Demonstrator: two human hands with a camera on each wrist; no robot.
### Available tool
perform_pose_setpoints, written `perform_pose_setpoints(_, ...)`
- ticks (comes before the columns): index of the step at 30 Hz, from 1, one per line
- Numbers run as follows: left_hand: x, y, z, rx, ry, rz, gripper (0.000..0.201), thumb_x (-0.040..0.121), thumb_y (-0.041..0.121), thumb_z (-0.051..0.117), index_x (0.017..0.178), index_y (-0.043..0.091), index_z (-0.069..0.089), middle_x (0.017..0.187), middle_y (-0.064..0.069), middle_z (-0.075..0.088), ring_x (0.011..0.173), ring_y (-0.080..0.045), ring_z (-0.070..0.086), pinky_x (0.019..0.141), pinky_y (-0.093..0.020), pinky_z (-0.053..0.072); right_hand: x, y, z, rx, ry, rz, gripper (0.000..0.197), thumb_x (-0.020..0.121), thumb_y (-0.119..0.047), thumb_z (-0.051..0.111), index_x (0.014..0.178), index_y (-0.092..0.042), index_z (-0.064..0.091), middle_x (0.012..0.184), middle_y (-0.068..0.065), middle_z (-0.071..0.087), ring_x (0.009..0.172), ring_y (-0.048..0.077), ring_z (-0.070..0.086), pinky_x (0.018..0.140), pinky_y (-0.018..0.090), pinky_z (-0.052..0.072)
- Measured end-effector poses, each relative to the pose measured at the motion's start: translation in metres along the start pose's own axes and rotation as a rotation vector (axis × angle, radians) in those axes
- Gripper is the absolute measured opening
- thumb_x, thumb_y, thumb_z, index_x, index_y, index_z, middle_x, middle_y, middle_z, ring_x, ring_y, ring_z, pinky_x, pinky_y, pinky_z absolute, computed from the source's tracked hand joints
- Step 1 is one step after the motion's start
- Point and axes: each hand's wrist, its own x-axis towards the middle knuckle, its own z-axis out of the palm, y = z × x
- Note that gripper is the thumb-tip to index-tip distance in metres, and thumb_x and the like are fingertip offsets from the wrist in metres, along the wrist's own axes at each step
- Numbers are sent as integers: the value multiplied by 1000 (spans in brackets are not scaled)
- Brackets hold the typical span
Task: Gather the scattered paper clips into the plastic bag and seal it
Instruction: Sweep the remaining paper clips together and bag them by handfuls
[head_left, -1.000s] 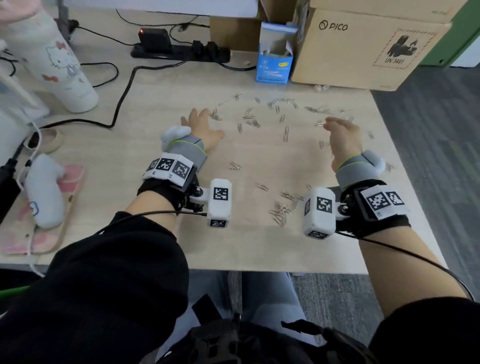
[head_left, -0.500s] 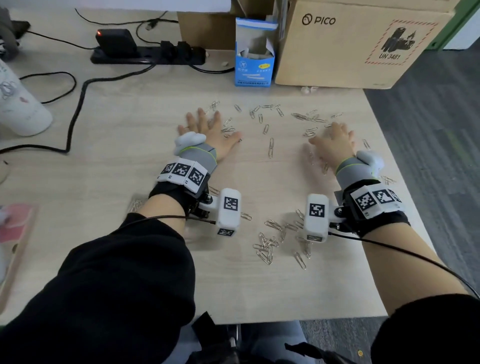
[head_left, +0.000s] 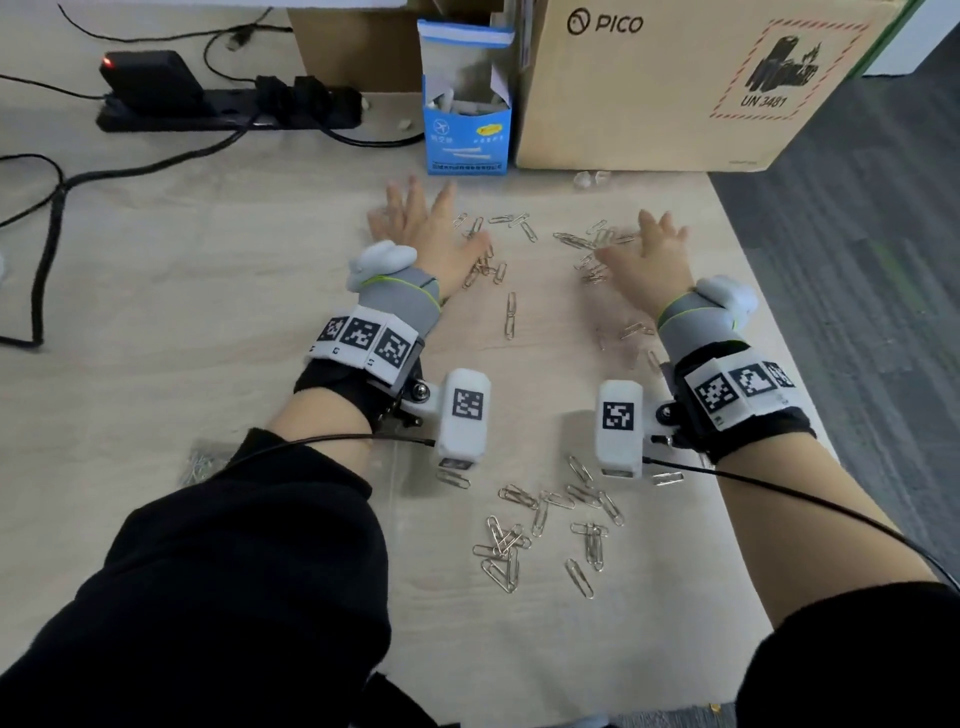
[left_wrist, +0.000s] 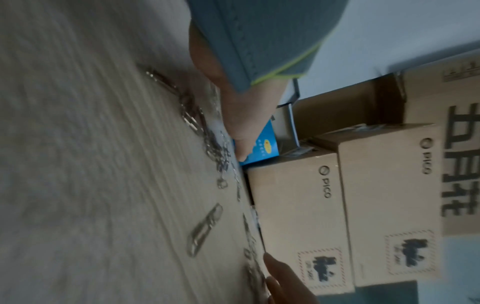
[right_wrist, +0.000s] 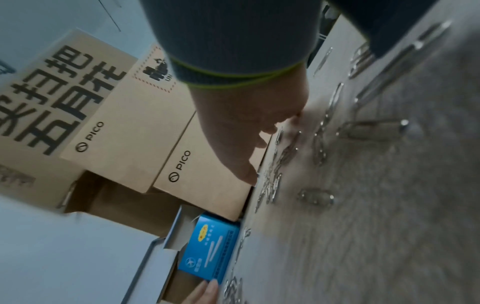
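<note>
Well short of the blue box (head_left: 466, 135), toward the near edge of the desk (head_left: 156, 260): a loose heap of paper clips (head_left: 545, 525). Left of the heap, half under the sleeve: probably the plastic bag (head_left: 200, 460). Closer to the box: left hand (head_left: 431, 234) and right hand (head_left: 649, 254), flat on the desk, fingers straight and spread, holding nothing. Rake back toward the heap with palms low. Close the gaps between fingers and curve inward to catch strays just before the box.
</note>
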Motion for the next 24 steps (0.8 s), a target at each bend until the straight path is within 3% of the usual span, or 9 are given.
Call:
perform_pose_setpoints(5, 10, -9, 7, 97, -70, -37, 72, 88, 63, 29, 147, 26, 12, 158, -10, -5, 145, -31, -13, 116, -51, -9, 9, -2, 8, -87, -107, -113, 72, 93, -37, 48, 151, -16, 13, 159, 8, 1, 146, 26, -7, 117, 39, -3)
perform_pose_setpoints(8, 10, 3, 13, 107, -138, 92, 64, 92, 56, 26, 147, 27, 10, 159, -5, -3, 146, -23, -9, 118, -45, -7, 7, -8, 10, -152, -178, -193, 65, 94, -35, 45, 150, -17, 18, 159, 6, 3, 147, 25, -6, 117, 40, -4)
perform_pose_setpoints(11, 3, 17, 19, 101, -211, 241, 58, 95, 49, 26, 147, 30, 7, 159, 0, -2, 146, -19, -8, 118, -39, -7, -3, -13, 10, -122, -241, -300, 53, 92, -36, 44, 140, -14, 37, 151, 8, 22, 145, 24, 5, 118, 43, 0)
perform_pose_setpoints(14, -10, 28, 21, 110, -314, 338, 55, 97, 44, 24, 147, 29, 7, 158, 5, -5, 146, -17, -10, 117, -37, -7, -16, -13, 9, -106, -318, -341, 55, 98, -25, 42, 148, -12, 25, 159, 6, 5, 147, 20, -4, 116, 36, -4)
perform_pose_setpoints(17, -24, 34, 17, 35, -398, 408, 53, 99, 36, 25, 147, 22, 7, 158, 4, 0, 146, -17, -7, 117, -34, -6, -25, -9, 8, -70, -386, -380, 57, 98, -19, 43, 150, -12, 18, 159, 5, 4, 147, 16, -2, 117, 31, -1)
perform_pose_setpoints(19, -33, 31, 12, -80, -465, 438, 49, 100, 29, 30, 145, 17, 20, 158, 0, 10, 146, -19, 0, 116, -32, -1, -35, -3, 6, 19, -417, -403, 50, 97, -16, 46, 146, -10, 33, 156, 5, 20, 145, 15, 16, 115, 28, 13)
perform_pose_setpoints(21, -36, 27, 8, -303, -522, 414, 41, 96, 26, 42, 135, 13, 44, 150, -3, 35, 142, -19, 23, 118, -32, 12, -42, 2, 2, 220, -385, -358, 34, 95, -14, 50, 126, -7, 59, 139, 10, 52, 122, 20, 52, 101, 35, 39)
perform_pose_setpoints(23, -40, 24, 3, -541, -449, 344, 32, 91, 18, 50, 122, 9, 57, 132, -8, 56, 122, -16, 50, 112, -30, 33, -46, 4, 0, 419, -280, -306, 25, 93, -14, 53, 108, -2, 69, 112, 17, 68, 97, 23, 63, 93, 41, 47)
perform_pose_setpoints(24, -41, 24, 1, -611, -384, 315, 30, 90, 10, 51, 119, 8, 59, 126, -9, 60, 114, -14, 54, 106, -24, 38, -45, 5, -1, 485, -215, -293, 23, 92, -12, 54, 105, -1, 70, 104, 18, 70, 92, 24, 63, 92, 41, 48)
